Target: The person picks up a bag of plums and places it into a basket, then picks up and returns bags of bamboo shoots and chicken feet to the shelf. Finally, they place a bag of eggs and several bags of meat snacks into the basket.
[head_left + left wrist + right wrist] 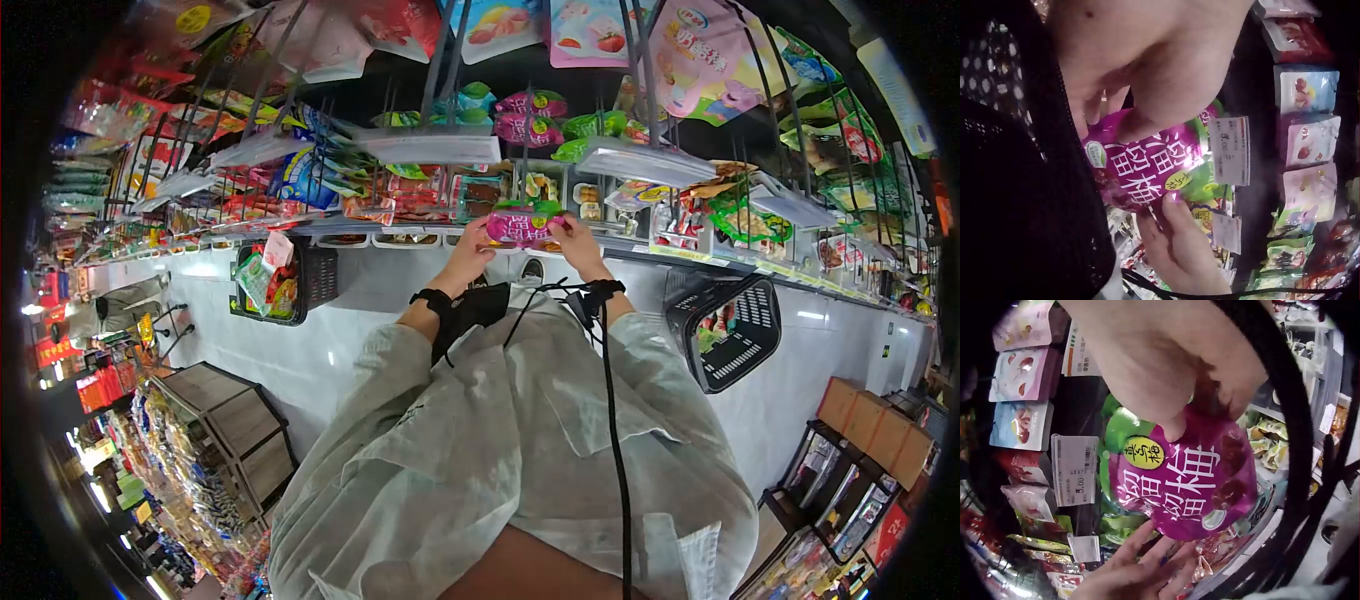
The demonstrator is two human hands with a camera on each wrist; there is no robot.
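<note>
Both hands grip a magenta packet (523, 228) in front of the middle of the shelf's front edge. The left hand (468, 258) holds its left end, with the thumb on the printed face and fingers behind; the right hand (582, 247) pinches its right end between thumb and fingers. The packet has a green top, large white characters and a yellow oval label (1144, 452). Just beyond it, packaged food (541, 187) sits along the shelf (640, 247), with more packets (530, 118) hanging above, behind price tags (1075, 470). Black bands (433, 299) circle both wrists, and a dark cable (615, 430) runs down over the pale shirt (450, 430). On the floor (350, 290), a black basket (320, 278) holding packets stands to the left and another basket (752, 345) to the right, its visible contents partly hidden.
</note>
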